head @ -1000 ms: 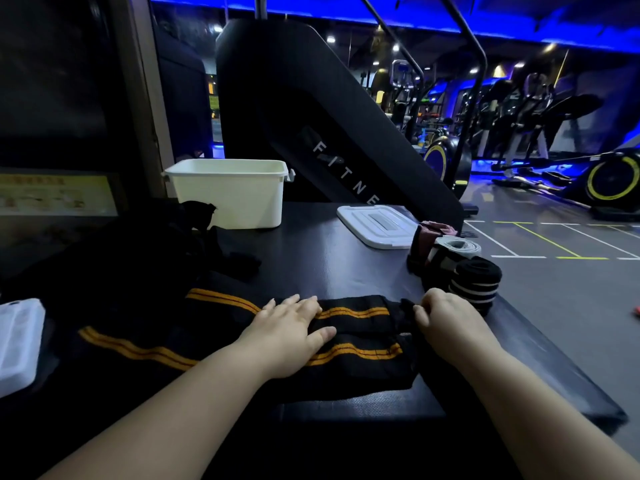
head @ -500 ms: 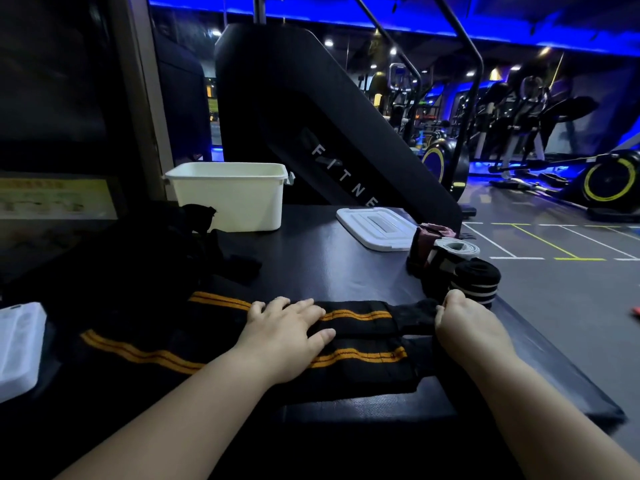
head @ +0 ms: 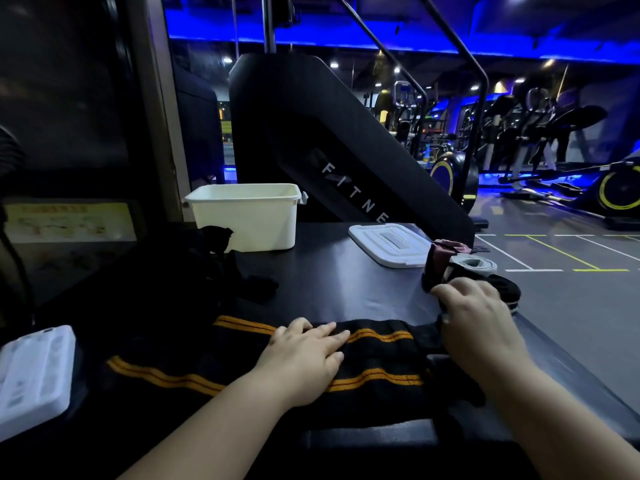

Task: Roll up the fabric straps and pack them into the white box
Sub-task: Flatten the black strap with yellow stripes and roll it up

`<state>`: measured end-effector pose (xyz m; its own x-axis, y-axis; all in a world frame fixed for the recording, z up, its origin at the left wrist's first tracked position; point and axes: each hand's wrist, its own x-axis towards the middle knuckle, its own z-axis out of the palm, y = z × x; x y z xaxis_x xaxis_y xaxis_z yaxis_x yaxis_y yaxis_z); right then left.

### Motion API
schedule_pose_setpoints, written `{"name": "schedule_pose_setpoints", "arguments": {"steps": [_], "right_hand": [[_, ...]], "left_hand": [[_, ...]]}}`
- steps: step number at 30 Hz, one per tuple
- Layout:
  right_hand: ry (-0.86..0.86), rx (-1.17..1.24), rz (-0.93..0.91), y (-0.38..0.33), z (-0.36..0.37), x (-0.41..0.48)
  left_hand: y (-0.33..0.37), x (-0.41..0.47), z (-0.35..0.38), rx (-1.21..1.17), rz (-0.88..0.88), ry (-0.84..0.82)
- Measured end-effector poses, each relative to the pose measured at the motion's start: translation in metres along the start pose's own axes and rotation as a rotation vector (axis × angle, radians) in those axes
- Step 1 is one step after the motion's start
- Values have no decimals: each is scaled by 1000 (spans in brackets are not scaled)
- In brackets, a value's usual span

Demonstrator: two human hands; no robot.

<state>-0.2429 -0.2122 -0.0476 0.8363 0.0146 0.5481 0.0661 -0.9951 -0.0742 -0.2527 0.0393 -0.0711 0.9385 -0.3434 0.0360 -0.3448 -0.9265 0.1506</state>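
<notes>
A long black fabric strap with orange stripes [head: 381,355] lies flat across the near side of the dark table [head: 332,278]. My left hand [head: 304,358] presses on it with straight fingers. My right hand [head: 478,317] curls its fingers round the strap's black right end, just in front of the rolled straps. Three rolled straps stand at the table's right edge: a maroon one [head: 440,258], a white-grey one [head: 474,266] and a black one [head: 509,292], partly hidden by my right hand. The white box [head: 246,220] stands open at the back left.
The box's white lid [head: 391,244] lies at the back right. A heap of dark fabric [head: 214,265] sits in front of the box. Another white lid-like piece [head: 34,372] lies at the left edge. The table's right edge drops to the gym floor [head: 571,306].
My right hand has moved away and to the right with the strap's end, up to the rolled straps. My left hand has stayed pressed on the strap.
</notes>
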Motion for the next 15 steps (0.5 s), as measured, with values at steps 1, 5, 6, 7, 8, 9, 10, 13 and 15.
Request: {"name": "schedule_pose_setpoints", "arguments": {"steps": [1,5,6,7,8,9,10,13,15], "right_hand": [[2,50,-80,-11,-4,2],[-198,287,-255,-66,1,6],[-251,316,-266,-75,9,7],[-297,327,-265,-83,16,7],[-336,323,-263,-87,25,7],[-369,307,-256,-88,32,6],[-394,292,-239,-88,38,6],[-434,268,-212,-85,42,5],[-464,239,-233,-87,40,8]], "left_hand": [[0,0,0,6,1,0],[-1,2,0,14,11,-13],[-1,2,-1,20,15,-17],[-2,2,-3,17,20,-18],[-4,1,-6,-5,14,-23],[-7,-1,-10,-43,-6,-23],[-12,-3,-14,-76,-38,-18],[-37,-11,-24,84,-108,135],[-58,-19,-28,111,-183,231]]}}
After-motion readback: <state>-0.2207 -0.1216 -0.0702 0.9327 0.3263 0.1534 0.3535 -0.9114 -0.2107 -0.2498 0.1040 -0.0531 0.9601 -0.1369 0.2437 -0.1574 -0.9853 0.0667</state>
